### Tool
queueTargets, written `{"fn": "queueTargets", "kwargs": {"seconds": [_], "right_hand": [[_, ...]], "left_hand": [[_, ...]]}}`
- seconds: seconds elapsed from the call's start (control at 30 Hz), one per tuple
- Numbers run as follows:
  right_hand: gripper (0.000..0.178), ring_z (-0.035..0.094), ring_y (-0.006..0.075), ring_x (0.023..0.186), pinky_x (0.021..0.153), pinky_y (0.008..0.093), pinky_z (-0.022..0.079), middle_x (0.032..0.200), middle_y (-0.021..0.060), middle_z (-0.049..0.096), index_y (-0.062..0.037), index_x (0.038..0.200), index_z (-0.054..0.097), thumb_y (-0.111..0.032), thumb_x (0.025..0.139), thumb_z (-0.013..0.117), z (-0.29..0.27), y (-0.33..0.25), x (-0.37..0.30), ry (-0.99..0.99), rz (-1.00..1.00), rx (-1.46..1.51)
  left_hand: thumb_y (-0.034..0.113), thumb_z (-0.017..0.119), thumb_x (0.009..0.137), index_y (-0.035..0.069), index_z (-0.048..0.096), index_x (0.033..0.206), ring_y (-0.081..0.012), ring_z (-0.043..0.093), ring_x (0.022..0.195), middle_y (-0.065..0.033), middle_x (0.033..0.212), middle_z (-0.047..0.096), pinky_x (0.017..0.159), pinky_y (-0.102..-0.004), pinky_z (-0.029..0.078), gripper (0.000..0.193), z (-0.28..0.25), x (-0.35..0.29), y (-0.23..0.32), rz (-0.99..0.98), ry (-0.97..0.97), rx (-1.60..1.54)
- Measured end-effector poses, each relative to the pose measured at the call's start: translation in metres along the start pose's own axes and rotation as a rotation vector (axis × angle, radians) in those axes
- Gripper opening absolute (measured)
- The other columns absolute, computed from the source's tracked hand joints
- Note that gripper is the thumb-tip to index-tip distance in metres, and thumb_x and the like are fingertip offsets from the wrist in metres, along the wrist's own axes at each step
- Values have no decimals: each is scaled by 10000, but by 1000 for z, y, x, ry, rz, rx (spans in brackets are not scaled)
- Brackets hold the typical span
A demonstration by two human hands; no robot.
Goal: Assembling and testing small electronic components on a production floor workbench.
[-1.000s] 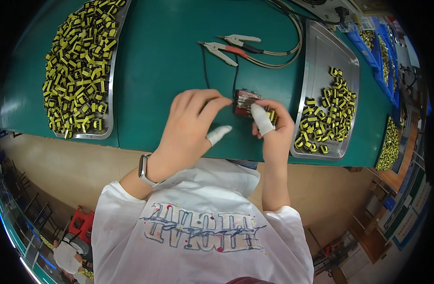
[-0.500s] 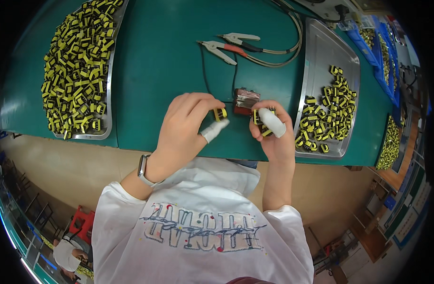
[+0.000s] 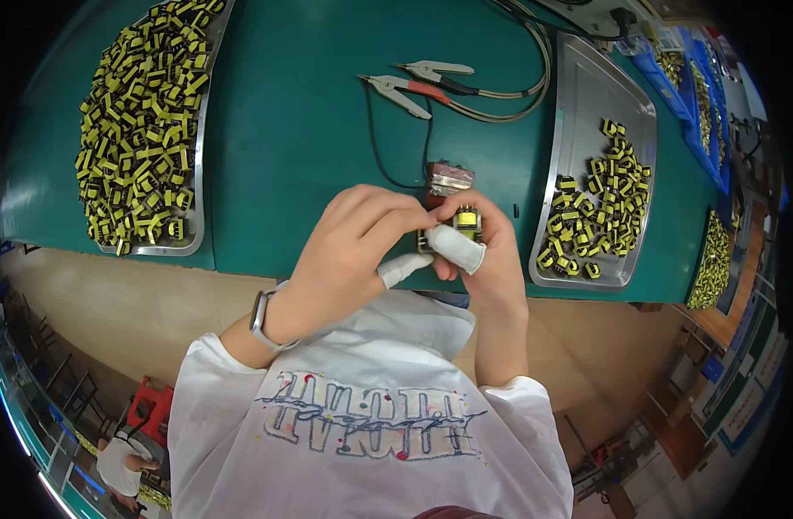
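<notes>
My left hand (image 3: 358,238) and my right hand (image 3: 481,246) meet over the near edge of the green table. A small yellow-and-black transformer (image 3: 467,220) shows in my right hand, gripped behind the thumb, with part of another beside it. My left fingers and thumb close on a transformer (image 3: 422,240) right at the right thumb's tip; most of it is hidden. White finger covers wrap both thumbs. Just beyond the hands sits a reddish-brown block (image 3: 449,180) with a silvery top and dark leads.
A metal tray (image 3: 199,186) heaped with transformers lies at left. Another metal tray (image 3: 578,78) at right holds a looser pile. Two clip leads (image 3: 414,91) lie at the back. A small dark piece (image 3: 516,210) rests near the right tray. Blue bins (image 3: 686,95) stand far right.
My left hand has moved right, bringing its transformer against my right hand. My right hand has shifted slightly left, uncovering the small dark piece on the table.
</notes>
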State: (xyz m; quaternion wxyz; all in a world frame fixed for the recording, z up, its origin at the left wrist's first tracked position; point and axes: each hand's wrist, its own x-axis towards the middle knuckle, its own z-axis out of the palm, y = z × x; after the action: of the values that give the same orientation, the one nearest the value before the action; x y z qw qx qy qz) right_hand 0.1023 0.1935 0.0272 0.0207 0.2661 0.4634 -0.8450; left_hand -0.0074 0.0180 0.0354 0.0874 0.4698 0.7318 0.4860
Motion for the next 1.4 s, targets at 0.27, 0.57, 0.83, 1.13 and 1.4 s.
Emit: {"fn": "queueTargets", "kwargs": {"seconds": [0.27, 0.57, 0.83, 1.13, 1.4], "right_hand": [[140, 512, 47, 551, 497, 215, 334, 666, -30, 579, -51, 1000, 683, -117, 923, 779, -16, -11, 19, 478, -234, -548], [179, 556, 73, 692, 615, 240, 451, 848, 0, 627, -28, 1003, 694, -135, 911, 804, -26, -15, 13, 578, -322, -611], [276, 642, 260, 1087, 995, 384, 482, 1152, 112, 704, -21, 1178, 709, -177, 954, 755, -80, -35, 3, 1250, -738, -1287], [382, 639, 264, 937, 827, 358, 514, 1054, 101, 669, -34, 1252, 684, -224, 933, 776, -39, -21, -18, 664, -519, -907], [325, 654, 265, 846, 709, 354, 522, 983, 108, 648, -20, 1136, 704, -75, 835, 812, 12, 5, -12, -109, -372, -877]], "left_hand": [[129, 848, 760, 91, 601, 1348, -344, 584, 1090, -120, 1286, 544, 945, -467, 487, 639, -20, -24, 7, -448, -262, 420], [-123, 673, 731, 69, 660, 1217, -318, 586, 1073, -91, 1162, 603, 897, -410, 485, 522, -10, -20, -8, -147, -273, 318], [-103, 683, 725, 77, 671, 1190, -299, 596, 1072, -81, 1124, 640, 987, -453, 438, 498, 1, -17, -7, -172, -185, 285], [-41, 741, 754, 111, 680, 1250, -257, 645, 1073, -44, 1131, 702, 1070, -493, 413, 522, 4, -12, -1, -12, -83, 198], [5, 795, 755, 151, 678, 1296, -270, 633, 1055, -43, 1142, 668, 1035, -493, 440, 572, 2, -15, 4, 120, -89, 171]]}}
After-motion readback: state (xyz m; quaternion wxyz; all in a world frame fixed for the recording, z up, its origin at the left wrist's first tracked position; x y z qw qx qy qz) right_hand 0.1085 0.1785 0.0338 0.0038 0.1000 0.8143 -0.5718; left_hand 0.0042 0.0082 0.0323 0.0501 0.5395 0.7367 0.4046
